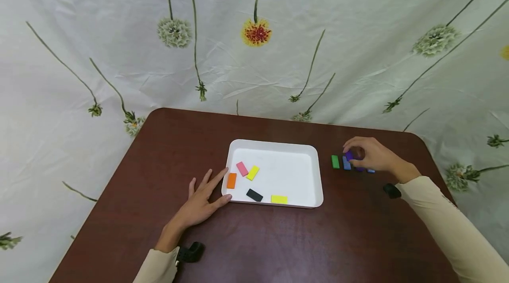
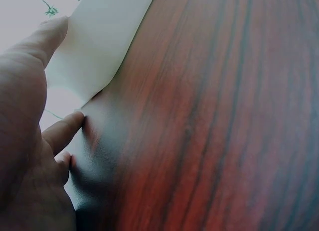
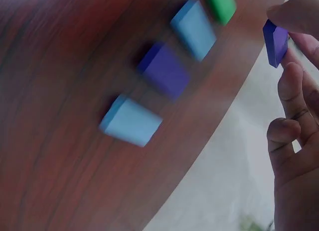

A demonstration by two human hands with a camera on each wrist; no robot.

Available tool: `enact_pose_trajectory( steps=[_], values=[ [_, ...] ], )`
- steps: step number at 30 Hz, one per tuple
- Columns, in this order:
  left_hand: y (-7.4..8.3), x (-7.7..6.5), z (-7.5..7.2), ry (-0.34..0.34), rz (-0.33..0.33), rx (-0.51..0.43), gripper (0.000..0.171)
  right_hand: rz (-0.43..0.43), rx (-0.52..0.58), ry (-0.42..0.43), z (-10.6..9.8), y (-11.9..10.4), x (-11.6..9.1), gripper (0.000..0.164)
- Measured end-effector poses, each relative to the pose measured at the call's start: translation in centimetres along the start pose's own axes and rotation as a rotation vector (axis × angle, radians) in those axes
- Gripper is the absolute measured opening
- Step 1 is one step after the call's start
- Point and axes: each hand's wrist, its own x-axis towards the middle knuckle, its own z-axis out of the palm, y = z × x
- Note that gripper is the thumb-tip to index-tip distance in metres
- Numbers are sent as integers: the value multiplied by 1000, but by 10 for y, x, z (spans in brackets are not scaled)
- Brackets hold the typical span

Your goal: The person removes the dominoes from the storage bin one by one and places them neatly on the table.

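Observation:
Between thumb and fingertips my right hand (image 1: 374, 154) pinches a small purple block (image 3: 275, 43), raised above the table. Below it on the wood, a green block (image 3: 222, 6), a blue block (image 3: 194, 29), a second purple block (image 3: 165, 71) and a light blue block (image 3: 132, 121) lie in a row, slightly blurred in the right wrist view. My left hand (image 1: 199, 205) spreads its fingers at the left end of a white tray (image 1: 294, 172), with thumb and a fingertip touching the rim. The left wrist view shows that hand beside the tray's outer wall.
Inside the tray lie a pink block (image 1: 242, 169), a yellow block (image 1: 252, 173), an orange block (image 1: 231, 181), a black block (image 1: 254, 195) and another yellow block (image 1: 279, 199). A flower-printed cloth (image 1: 222, 53) hangs behind the dark wooden table (image 1: 278, 243).

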Motion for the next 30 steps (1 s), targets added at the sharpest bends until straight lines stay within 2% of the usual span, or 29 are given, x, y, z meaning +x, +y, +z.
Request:
enact_pose_trajectory(
  steps=[7, 13, 21, 30],
  values=[
    [-1, 1, 1, 5, 9, -7, 75, 47, -13, 52, -6, 21, -32, 28],
    [-2, 2, 1, -3, 6, -30, 76, 124, -71, 46, -6, 44, -51, 28],
    [-3, 1, -1, -10, 13, -64, 77, 175, -79, 48, 0, 55, -62, 27],
    [-4, 3, 0, -9, 1, -60, 77, 180, -69, 42, 3, 64, -66, 27]
  ],
)
